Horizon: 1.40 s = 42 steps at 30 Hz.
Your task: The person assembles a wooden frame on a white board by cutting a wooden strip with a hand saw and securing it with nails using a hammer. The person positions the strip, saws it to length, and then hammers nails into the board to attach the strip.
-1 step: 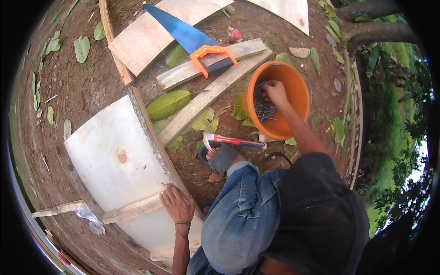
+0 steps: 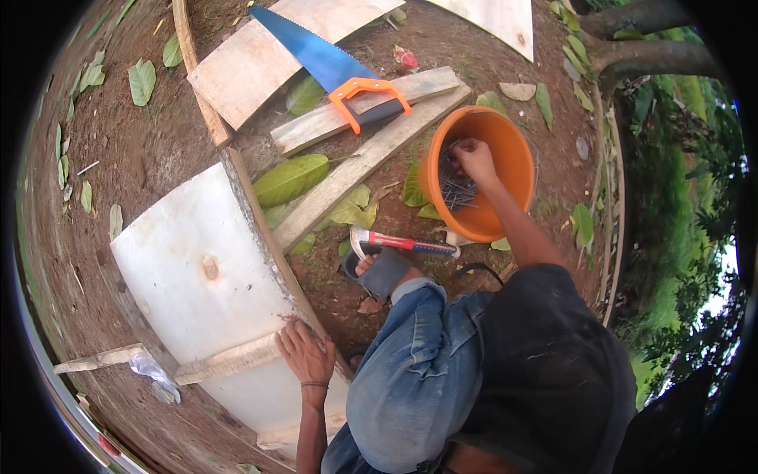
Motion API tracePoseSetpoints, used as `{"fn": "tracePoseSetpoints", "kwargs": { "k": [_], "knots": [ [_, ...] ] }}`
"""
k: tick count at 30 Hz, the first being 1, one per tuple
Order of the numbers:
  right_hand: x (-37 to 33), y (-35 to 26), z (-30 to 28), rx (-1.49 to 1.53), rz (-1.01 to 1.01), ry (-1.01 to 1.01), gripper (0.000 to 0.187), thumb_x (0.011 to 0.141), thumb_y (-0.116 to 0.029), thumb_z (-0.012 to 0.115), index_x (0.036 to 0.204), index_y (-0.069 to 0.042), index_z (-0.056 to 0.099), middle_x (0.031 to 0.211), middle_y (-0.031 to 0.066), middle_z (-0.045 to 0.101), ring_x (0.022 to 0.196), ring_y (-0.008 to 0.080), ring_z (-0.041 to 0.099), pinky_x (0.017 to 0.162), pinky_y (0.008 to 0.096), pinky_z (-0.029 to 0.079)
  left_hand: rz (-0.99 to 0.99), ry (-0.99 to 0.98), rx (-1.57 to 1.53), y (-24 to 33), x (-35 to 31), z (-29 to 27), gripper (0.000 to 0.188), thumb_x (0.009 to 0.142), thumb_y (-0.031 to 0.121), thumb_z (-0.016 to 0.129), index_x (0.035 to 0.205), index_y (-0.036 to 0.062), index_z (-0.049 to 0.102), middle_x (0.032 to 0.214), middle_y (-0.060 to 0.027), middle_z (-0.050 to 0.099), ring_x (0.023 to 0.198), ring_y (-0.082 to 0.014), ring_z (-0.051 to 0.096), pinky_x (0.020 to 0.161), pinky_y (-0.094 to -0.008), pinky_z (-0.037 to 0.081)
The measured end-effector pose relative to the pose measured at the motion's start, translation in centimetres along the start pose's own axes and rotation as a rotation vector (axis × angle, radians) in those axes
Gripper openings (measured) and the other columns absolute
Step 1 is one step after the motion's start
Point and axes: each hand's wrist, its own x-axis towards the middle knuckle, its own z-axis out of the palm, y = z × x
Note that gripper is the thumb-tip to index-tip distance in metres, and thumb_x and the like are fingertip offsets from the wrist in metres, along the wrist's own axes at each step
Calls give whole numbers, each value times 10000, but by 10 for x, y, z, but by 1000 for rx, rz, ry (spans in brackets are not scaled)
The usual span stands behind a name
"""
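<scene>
My right hand (image 2: 474,160) is inside an orange bucket (image 2: 517,197), its fingers drawn together at a heap of loose nails (image 2: 456,192). Whatever lies between those fingertips is hidden. My left hand (image 2: 305,353) rests palm down where a wooden crosspiece (image 2: 229,359) meets the long edge plank (image 2: 264,229) of a pale panel (image 2: 197,253), fingers stretched out. Between the bucket and the panel, a claw hammer (image 2: 407,243) with a red and blue handle lies by my sandalled foot (image 2: 383,271).
A blue-bladed handsaw (image 2: 312,55) with an orange handle lies across plywood (image 2: 245,67) and a short plank (image 2: 363,110). Another plank (image 2: 371,166) slants below it. Large leaves (image 2: 290,180) litter the soil. Tree trunks (image 2: 643,55) stand at the far right.
</scene>
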Motion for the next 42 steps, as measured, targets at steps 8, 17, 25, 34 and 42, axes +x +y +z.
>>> {"fn": "tracePoseSetpoints", "kwargs": {
  "k": [8,17,25,34,42],
  "knots": [
    [14,10,4,208,-10,4,133,934,-167,699,928,-38,667,703,8,627,553,86,562,468,223,427,-5,-2,-34,-3,9,6,808,748,373,713,1361,-63,417,1393,-239,422,1343,-435,349,1202,-563,172],
    [-4,-2,-61,-94,5,4,178,922,-134,681,1038,0,691,827,78,697,612,125,634,547,264,507,2,13,-19,-5,9,13,800,747,369,712,1357,-57,421,1398,-239,421,1349,-434,340,1204,-567,160],
    [-7,6,-38,-574,-159,-131,308,796,-232,823,966,-4,706,723,91,671,680,203,666,669,361,535,27,50,-55,-7,7,16,807,752,374,713,1369,-54,415,1400,-239,423,1357,-440,333,1209,-572,151],
    [-3,-1,-41,-614,-139,-255,216,775,-169,834,845,-18,696,733,47,669,684,154,622,639,336,492,1,14,-50,-7,8,8,791,778,392,703,1366,-58,423,1400,-236,430,1354,-442,345,1214,-566,158],
    [0,-20,-87,205,158,-619,48,955,-105,642,913,-85,653,713,-63,551,527,35,425,481,211,337,5,28,-45,-4,8,8,787,767,373,717,1362,-54,428,1385,-230,439,1352,-431,357,1215,-562,170]
  ]
}}
